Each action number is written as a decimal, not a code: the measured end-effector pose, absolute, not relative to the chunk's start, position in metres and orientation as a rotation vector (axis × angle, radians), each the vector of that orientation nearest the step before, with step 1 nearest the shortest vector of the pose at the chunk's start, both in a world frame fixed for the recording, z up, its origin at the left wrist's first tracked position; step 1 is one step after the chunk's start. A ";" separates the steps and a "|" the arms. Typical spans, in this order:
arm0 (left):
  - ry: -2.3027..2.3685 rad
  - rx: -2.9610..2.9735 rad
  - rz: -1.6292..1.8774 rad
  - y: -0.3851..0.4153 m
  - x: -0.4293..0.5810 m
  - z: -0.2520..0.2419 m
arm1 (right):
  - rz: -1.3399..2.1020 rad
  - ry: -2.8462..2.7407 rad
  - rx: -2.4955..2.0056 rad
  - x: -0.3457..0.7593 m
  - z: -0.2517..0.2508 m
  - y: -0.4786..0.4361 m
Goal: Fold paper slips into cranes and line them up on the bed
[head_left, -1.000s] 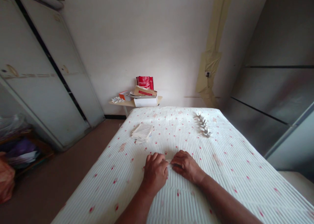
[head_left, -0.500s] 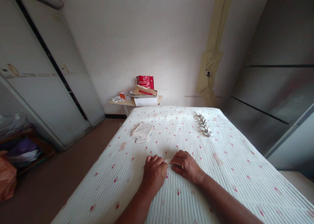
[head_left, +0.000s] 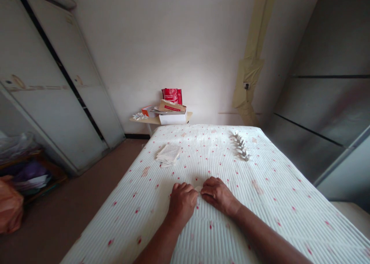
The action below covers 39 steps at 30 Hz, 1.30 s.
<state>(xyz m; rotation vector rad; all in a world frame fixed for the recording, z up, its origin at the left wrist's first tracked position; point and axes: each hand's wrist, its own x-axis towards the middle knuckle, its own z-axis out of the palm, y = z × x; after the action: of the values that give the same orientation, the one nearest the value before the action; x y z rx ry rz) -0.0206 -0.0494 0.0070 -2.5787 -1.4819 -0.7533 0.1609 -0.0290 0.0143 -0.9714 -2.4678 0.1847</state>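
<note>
My left hand [head_left: 182, 201] and my right hand [head_left: 216, 194] rest knuckles-up on the white ribbed mattress [head_left: 260, 210] with red specks, fingertips meeting. Both have curled fingers pinching a small white piece of paper [head_left: 198, 188], of which only a sliver shows between them. Farther up on the left lies a stack of white printed paper sheets [head_left: 169, 154]. On the right, a row of small folded paper figures [head_left: 239, 146] stands in a line.
A low shelf [head_left: 156, 120] against the far wall carries a red bag [head_left: 172, 95], boxes and more folded paper pieces. Grey cabinets [head_left: 43, 86] line the left side. Bags and clutter [head_left: 17, 179] sit on the brown floor at left.
Both hands have stayed pressed together over the small paper with only slight finger movement. The view has shifted a little.
</note>
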 end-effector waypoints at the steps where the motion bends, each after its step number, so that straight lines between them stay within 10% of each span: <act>1: -1.484 -2.581 -0.750 -0.049 -0.021 0.007 | 0.183 -2.462 -0.969 0.161 0.014 -0.029; 39: -2.271 -2.414 -0.689 -0.042 -0.007 0.009 | 0.577 -2.143 -1.473 0.142 0.012 -0.017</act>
<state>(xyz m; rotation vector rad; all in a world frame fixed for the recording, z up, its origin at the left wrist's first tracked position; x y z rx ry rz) -0.0066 -0.0423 0.0092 -2.4141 -2.2711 -0.6894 0.1419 -0.0171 0.0122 -1.4728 -2.1431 0.5765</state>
